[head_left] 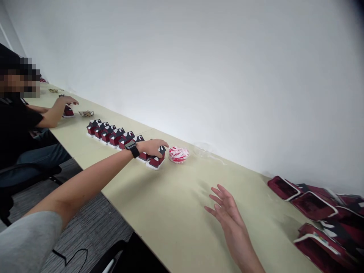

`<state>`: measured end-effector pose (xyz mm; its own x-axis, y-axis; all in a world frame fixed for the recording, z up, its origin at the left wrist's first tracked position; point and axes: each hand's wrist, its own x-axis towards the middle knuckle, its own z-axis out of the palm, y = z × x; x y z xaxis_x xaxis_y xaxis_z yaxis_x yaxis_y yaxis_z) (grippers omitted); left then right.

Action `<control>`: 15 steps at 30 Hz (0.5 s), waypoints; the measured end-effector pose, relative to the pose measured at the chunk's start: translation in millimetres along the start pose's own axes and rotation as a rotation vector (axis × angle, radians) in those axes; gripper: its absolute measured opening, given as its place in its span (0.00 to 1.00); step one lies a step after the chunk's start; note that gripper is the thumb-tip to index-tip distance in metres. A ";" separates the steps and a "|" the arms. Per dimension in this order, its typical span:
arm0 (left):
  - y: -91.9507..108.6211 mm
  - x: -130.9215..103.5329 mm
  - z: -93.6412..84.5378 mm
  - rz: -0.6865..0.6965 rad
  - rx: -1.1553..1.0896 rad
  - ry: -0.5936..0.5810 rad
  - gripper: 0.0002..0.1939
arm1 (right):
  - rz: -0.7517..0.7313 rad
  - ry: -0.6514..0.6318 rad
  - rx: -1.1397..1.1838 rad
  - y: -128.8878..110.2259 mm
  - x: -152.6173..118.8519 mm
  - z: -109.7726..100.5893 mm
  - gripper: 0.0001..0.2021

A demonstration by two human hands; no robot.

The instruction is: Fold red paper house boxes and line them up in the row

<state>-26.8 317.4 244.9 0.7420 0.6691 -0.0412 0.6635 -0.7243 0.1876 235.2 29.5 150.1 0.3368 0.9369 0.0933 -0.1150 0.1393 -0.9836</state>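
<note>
My left hand is on the end house, left of the tub, grip unclear; sliding it calls for care. My right hand spreads empty, nearer me than the tub.

Houses left of bowl

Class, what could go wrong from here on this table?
The left hand is over the end house, and a slip could knock the row beside it. Its fingertips are close to the tub of red-and-white pieces, which might spill. The houses heaped at the right could slide if bumped.
</note>
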 end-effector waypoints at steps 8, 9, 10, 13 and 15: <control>-0.1 10.9 45.8 0.027 0.062 0.295 0.27 | 0.027 -0.004 -0.033 -2.0 -0.9 5.9 0.28; -1.1 12.9 50.4 0.023 0.069 0.336 0.25 | 0.025 -0.005 -0.035 -1.6 -0.9 6.8 0.28; -2.1 14.9 54.0 0.017 0.075 0.364 0.23 | 0.024 -0.005 -0.037 -0.8 -0.7 7.5 0.29; -3.5 19.5 58.6 0.003 0.093 0.393 0.20 | 0.022 0.008 -0.042 5.2 1.7 8.3 0.29; -3.2 21.0 58.5 -0.009 0.111 0.407 0.20 | 0.027 0.022 -0.041 12.4 5.7 6.4 0.31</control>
<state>-7.7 324.0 186.0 0.6523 0.6707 0.3531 0.6930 -0.7164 0.0809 229.7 38.7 139.5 0.3547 0.9328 0.0633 -0.0861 0.0999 -0.9913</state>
